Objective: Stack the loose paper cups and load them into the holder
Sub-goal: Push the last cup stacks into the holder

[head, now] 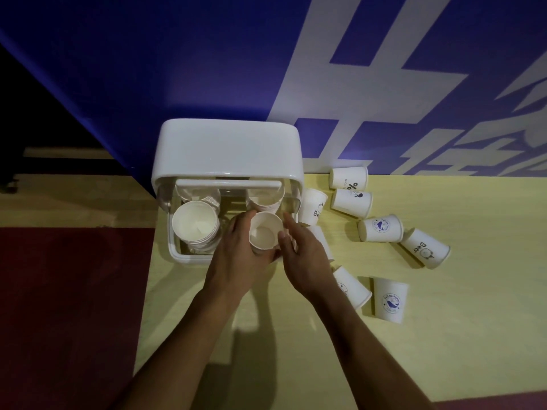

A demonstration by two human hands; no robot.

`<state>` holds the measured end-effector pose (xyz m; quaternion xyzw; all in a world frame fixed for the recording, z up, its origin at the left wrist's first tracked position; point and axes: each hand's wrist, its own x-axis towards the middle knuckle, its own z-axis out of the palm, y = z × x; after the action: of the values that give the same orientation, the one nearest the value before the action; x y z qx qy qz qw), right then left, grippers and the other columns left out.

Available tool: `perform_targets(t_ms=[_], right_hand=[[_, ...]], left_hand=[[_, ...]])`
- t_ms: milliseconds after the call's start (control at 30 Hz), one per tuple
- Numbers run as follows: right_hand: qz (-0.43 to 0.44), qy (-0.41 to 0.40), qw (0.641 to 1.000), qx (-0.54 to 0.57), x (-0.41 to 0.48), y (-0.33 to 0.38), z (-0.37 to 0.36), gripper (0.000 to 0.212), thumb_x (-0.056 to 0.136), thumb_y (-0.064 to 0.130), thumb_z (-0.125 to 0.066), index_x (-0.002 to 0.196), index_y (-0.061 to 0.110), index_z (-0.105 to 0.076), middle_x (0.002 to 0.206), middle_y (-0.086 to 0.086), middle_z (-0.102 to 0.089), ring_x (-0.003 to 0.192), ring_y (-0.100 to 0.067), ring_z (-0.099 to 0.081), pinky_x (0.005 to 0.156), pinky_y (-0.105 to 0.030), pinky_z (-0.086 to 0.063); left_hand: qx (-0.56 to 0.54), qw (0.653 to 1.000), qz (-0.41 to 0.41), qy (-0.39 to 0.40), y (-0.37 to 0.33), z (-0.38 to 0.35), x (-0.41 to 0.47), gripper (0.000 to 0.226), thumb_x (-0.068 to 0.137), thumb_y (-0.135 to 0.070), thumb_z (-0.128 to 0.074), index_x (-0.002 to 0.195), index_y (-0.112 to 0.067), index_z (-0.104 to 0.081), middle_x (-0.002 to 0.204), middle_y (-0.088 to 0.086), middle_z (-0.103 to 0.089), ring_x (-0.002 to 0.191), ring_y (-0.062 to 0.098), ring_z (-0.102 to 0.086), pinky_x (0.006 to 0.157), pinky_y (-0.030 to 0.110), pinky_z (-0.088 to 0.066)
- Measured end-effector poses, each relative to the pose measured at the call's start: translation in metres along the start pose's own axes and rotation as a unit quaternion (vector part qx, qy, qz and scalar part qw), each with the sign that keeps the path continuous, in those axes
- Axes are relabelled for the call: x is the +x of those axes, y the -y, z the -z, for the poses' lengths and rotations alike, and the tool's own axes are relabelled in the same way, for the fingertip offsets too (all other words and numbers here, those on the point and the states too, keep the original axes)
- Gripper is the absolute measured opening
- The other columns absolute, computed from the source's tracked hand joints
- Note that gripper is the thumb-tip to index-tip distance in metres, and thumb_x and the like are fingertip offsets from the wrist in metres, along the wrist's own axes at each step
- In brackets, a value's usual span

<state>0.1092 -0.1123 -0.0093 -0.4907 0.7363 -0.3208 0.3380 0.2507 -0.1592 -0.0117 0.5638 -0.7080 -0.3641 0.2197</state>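
A white cup holder (228, 149) with its lid raised stands at the table's far left corner. Inside, a stack of paper cups (194, 226) fills the front left slot and another stack (263, 201) sits at the back right. My left hand (236, 255) grips an upright white cup (265, 233) over the front right slot. My right hand (305, 258) lies against the cup's right side, fingers fairly straight, thumb at its rim. Several loose printed cups lie on their sides to the right, such as one (380, 228) with a whale logo.
The yellow table (444, 350) ends at its left edge beside the holder, with dark red floor (74, 306) beyond. A blue wall (207, 54) with white lettering rises just behind. More fallen cups (390, 300) lie near my right forearm.
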Motion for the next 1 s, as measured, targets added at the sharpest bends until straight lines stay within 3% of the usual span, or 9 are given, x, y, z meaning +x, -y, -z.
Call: perform_targets(t_ms=[100,200,300,400,467,533,700,833,1000], right_hand=[[-0.021,-0.047,0.998,0.041,-0.009,-0.009,0.02,0.042,0.108,0.035,-0.049,0.149,0.029,-0.051,0.134,0.011,-0.063,0.12,-0.003,-0.057,0.1,-0.027,-0.045],[-0.06,-0.099,0.992,0.049,-0.02,-0.032,0.055,0.039,0.106,0.033,-0.055,0.145,0.027,-0.057,0.134,0.013,-0.063,0.12,-0.004,-0.06,0.1,-0.027,-0.047],[-0.105,-0.143,0.984,0.021,-0.02,-0.057,0.097,0.037,0.104,0.03,-0.058,0.139,0.021,-0.063,0.129,0.005,-0.07,0.112,-0.006,-0.064,0.09,-0.022,-0.046],[-0.127,-0.146,0.981,-0.002,-0.013,-0.081,0.143,0.035,0.104,0.03,-0.057,0.136,0.02,-0.064,0.121,0.007,-0.071,0.103,-0.004,-0.062,0.074,-0.004,-0.04],[-0.126,-0.143,0.982,0.002,-0.009,-0.087,0.159,0.034,0.104,0.028,-0.058,0.136,0.019,-0.064,0.123,0.006,-0.07,0.107,-0.008,-0.064,0.075,0.002,-0.038],[-0.127,-0.136,0.983,-0.005,-0.004,-0.101,0.183,0.036,0.103,0.027,-0.059,0.138,0.018,-0.063,0.128,0.003,-0.07,0.112,-0.01,-0.065,0.081,-0.002,-0.041],[-0.115,-0.099,0.988,-0.031,0.012,-0.134,0.228,0.041,0.101,0.033,-0.062,0.141,0.023,-0.062,0.134,0.005,-0.068,0.122,-0.014,-0.062,0.104,-0.036,-0.051],[-0.092,-0.049,0.993,-0.062,0.027,-0.153,0.241,0.041,0.101,0.033,-0.063,0.141,0.024,-0.06,0.138,0.005,-0.065,0.126,-0.013,-0.06,0.104,-0.03,-0.05],[-0.087,-0.004,0.993,-0.078,0.051,-0.17,0.251,0.044,0.102,0.035,-0.061,0.143,0.022,-0.058,0.142,0.004,-0.062,0.13,-0.015,-0.056,0.102,-0.025,-0.046]], left_hand=[[0.017,0.998,-0.051,-0.024,-0.006,0.005,-0.013,0.091,0.071,-0.051,-0.089,0.145,-0.022,-0.045,0.143,-0.001,-0.051,0.131,0.018,-0.049,0.098,0.033,-0.05],[0.058,0.99,-0.117,-0.052,-0.032,-0.003,-0.036,0.077,0.081,-0.056,-0.074,0.142,-0.017,-0.047,0.145,0.003,-0.049,0.133,0.023,-0.049,0.098,0.034,-0.052],[0.058,0.985,-0.162,0.007,-0.069,-0.031,-0.035,0.068,0.086,-0.056,-0.068,0.141,-0.021,-0.048,0.147,-0.003,-0.047,0.131,0.016,-0.05,0.096,0.026,-0.052],[0.101,0.977,-0.178,0.061,-0.111,-0.077,0.005,0.072,0.088,-0.048,-0.073,0.148,-0.022,-0.043,0.155,-0.005,-0.04,0.137,0.017,-0.044,0.102,0.031,-0.048],[0.147,0.967,-0.185,0.093,-0.124,-0.098,0.04,0.073,0.09,-0.046,-0.071,0.151,-0.021,-0.04,0.159,-0.002,-0.036,0.141,0.019,-0.041,0.104,0.035,-0.049],[0.179,0.961,-0.176,0.112,-0.139,-0.124,0.079,0.073,0.091,-0.044,-0.071,0.153,-0.02,-0.039,0.159,0.001,-0.037,0.141,0.021,-0.042,0.105,0.037,-0.05],[0.262,0.945,-0.164,0.107,-0.157,-0.173,0.159,0.059,0.099,-0.035,-0.061,0.151,-0.018,-0.041,0.154,0.004,-0.045,0.135,0.026,-0.048,0.105,0.039,-0.045],[0.338,0.917,-0.164,0.132,-0.151,-0.2,0.181,0.054,0.101,-0.031,-0.057,0.15,-0.017,-0.039,0.149,0.005,-0.05,0.132,0.025,-0.052,0.106,0.039,-0.045],[0.333,0.923,-0.121,0.15,-0.142,-0.216,0.186,0.065,0.091,-0.035,-0.073,0.144,-0.02,-0.038,0.143,0.006,-0.053,0.127,0.028,-0.056,0.102,0.039,-0.049]])
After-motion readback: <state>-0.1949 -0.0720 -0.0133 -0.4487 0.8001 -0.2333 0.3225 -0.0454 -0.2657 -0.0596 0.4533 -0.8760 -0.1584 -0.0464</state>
